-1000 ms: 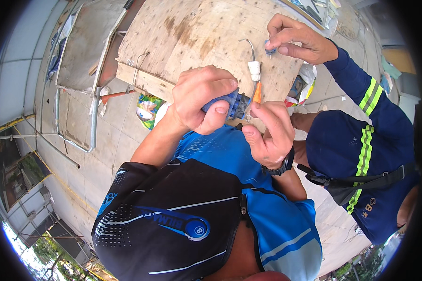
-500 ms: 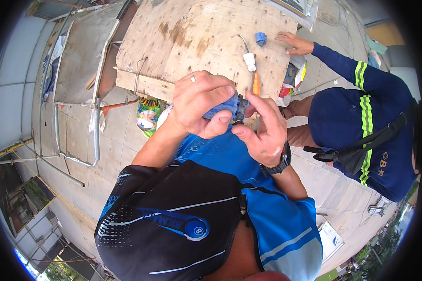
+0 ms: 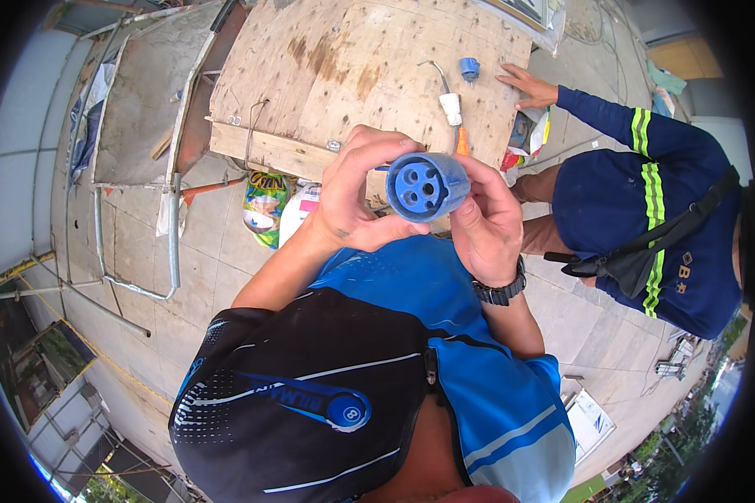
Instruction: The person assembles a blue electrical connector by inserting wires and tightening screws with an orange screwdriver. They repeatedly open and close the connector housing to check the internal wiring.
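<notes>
Between my hands is a blue industrial power connector (image 3: 454, 178), its round face with several holes turned up toward me. My left hand (image 3: 350, 194) curves round its left side, fingers along the top and thumb at the lower rim. My right hand (image 3: 490, 222) grips its right side and back, the fingertips partly hidden behind it. Beyond my hands, on a plywood board (image 3: 327, 84), lies a white fitting (image 3: 450, 109) with a thin bent grey piece. An orange handle (image 3: 462, 140) shows just past the connector. Farther off sits a smaller blue connector part (image 3: 469, 69).
At right stands a co-worker in a navy top (image 3: 612, 201) with reflective bands, one hand (image 3: 528, 85) at the board's right edge. Colourful bags (image 3: 266, 205) lie under the board. A metal-framed cart (image 3: 147, 109) stands at left on the paved floor (image 3: 201, 251).
The connector has turned from lying sideways to showing its holed face toward me. My left fingers have opened wider round it, and my right hand has closed on its right side.
</notes>
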The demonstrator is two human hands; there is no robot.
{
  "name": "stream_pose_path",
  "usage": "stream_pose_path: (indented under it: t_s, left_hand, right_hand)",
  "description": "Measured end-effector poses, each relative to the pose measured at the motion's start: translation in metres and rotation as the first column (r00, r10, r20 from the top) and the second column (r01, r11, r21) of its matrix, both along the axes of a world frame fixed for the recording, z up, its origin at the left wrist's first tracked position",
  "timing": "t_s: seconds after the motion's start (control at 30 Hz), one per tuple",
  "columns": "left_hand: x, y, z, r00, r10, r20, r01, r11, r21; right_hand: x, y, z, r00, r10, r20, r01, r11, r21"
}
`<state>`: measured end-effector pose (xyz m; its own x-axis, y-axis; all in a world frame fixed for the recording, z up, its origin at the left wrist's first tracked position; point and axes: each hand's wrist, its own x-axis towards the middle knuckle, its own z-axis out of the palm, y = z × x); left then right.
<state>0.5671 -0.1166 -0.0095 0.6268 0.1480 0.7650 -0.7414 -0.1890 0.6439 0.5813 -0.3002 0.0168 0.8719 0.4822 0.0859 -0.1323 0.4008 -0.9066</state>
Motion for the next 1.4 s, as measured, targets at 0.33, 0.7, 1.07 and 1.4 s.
stream_pose_path:
  t_s: [0.33, 0.7, 1.07, 1.4]
  left_hand:
    - [0.004, 0.014, 0.005, 0.997, 0.006, 0.079, -0.020, 0.984, 0.180]
    - [0.024, 0.020, 0.002, 0.995, -0.067, 0.069, 0.054, 0.983, 0.177]
    - [0.060, 0.001, 0.024, 0.986, -0.109, 0.129, 0.084, 0.979, 0.184]
    - [0.110, 0.003, 0.152, 0.749, -0.110, 0.654, -0.074, 0.966, 0.247]
  right_hand:
    - [-0.001, 0.014, -0.017, 0.995, 0.069, -0.077, -0.056, 0.986, 0.157]
    - [0.013, 0.017, -0.018, 0.998, 0.036, -0.055, -0.028, 0.989, 0.146]
    - [0.037, 0.004, 0.015, 0.969, 0.141, -0.201, -0.052, 0.918, 0.394]
    - [0.088, -0.001, 0.149, 0.831, 0.067, 0.552, -0.168, 0.977, 0.134]
